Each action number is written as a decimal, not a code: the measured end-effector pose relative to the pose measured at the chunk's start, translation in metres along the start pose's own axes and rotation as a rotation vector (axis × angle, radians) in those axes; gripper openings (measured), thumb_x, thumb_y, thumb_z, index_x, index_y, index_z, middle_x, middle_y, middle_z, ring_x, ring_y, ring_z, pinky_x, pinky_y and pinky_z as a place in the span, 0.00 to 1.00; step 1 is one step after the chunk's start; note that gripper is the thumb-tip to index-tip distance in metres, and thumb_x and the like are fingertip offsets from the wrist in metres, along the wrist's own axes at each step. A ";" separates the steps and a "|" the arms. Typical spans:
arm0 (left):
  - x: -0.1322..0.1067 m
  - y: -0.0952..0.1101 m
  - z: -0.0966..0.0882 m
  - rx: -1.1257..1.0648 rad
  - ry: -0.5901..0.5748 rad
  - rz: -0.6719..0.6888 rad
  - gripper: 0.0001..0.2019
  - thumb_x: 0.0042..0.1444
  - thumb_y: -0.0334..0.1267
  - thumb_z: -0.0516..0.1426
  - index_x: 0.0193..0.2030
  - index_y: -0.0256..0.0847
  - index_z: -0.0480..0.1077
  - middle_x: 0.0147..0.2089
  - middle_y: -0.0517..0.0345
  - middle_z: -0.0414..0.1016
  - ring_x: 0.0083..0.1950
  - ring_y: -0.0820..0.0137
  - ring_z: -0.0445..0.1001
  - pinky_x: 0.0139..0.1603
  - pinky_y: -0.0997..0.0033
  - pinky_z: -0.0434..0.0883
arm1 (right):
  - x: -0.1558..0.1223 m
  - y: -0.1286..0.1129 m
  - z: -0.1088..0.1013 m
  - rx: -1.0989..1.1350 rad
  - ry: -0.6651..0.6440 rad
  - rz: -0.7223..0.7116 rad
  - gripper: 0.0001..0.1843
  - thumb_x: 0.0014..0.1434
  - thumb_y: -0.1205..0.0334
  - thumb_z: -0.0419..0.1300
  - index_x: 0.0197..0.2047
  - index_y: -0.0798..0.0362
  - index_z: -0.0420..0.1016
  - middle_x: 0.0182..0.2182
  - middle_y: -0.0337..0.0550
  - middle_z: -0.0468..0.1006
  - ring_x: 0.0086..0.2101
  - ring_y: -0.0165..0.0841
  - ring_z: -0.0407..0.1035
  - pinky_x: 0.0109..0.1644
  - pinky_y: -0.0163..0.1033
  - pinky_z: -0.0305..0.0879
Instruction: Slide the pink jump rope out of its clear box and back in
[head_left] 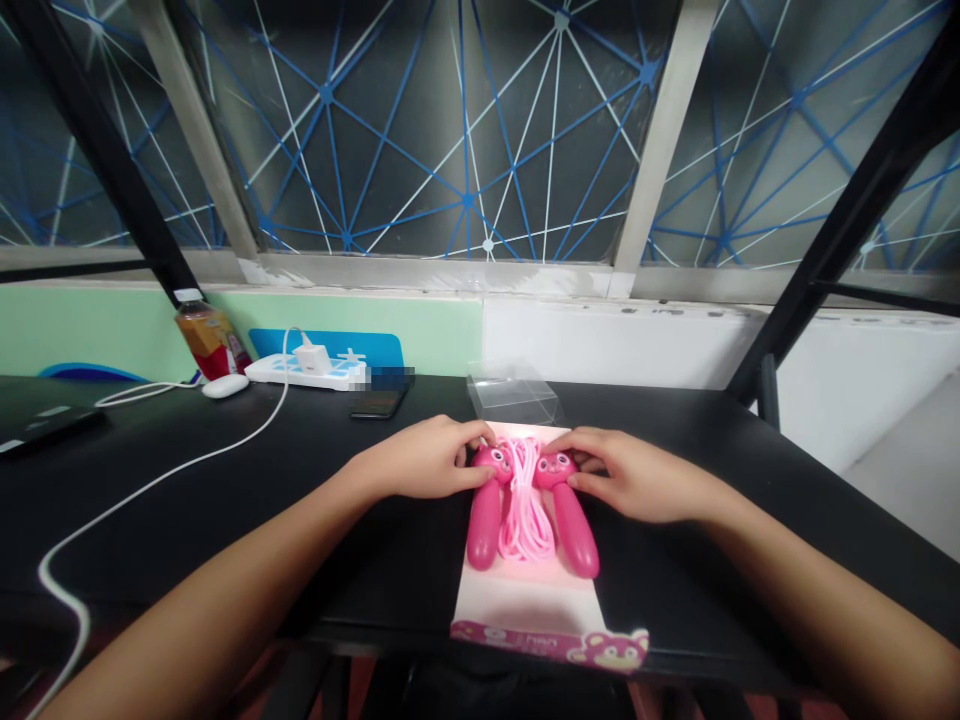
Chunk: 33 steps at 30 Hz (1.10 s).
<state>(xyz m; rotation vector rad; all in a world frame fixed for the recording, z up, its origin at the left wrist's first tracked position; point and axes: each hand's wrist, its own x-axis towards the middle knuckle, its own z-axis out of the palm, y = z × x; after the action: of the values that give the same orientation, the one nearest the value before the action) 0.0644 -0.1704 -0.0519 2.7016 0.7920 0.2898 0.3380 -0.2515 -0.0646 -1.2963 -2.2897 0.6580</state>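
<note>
A pink jump rope [526, 515] lies bundled on a pale pink card [525, 600] at the front of the desk. Its two dark pink handles have animal-face heads and flank the coiled cord. My left hand [435, 458] pinches the head of the left handle [485, 525] between thumb and fingers. On the other side, my right hand [619, 470] grips the head of the right handle [576, 530] the same way. The card's printed front flap [551, 645], with a cartoon face, reaches the desk's near edge.
Behind the card lies a clear plastic box [517, 395]. A phone [381, 395], a white power strip [307, 372] with a charger, a white mouse [226, 386] and a drink bottle [210, 335] stand along the back left. A white cable [187, 462] crosses the left side.
</note>
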 end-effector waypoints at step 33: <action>0.022 -0.004 0.006 0.036 0.092 -0.038 0.18 0.59 0.50 0.58 0.50 0.42 0.69 0.35 0.58 0.76 0.32 0.69 0.72 0.32 0.72 0.63 | 0.003 -0.048 0.048 -0.823 0.077 -0.290 0.23 0.64 0.53 0.54 0.61 0.48 0.65 0.38 0.52 0.76 0.38 0.43 0.68 0.30 0.38 0.58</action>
<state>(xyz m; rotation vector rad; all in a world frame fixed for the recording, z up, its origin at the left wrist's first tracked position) 0.0826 -0.1567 -0.0567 2.7200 0.8823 0.3974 0.2770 -0.2801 -0.0744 -1.2059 -2.7032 -0.4852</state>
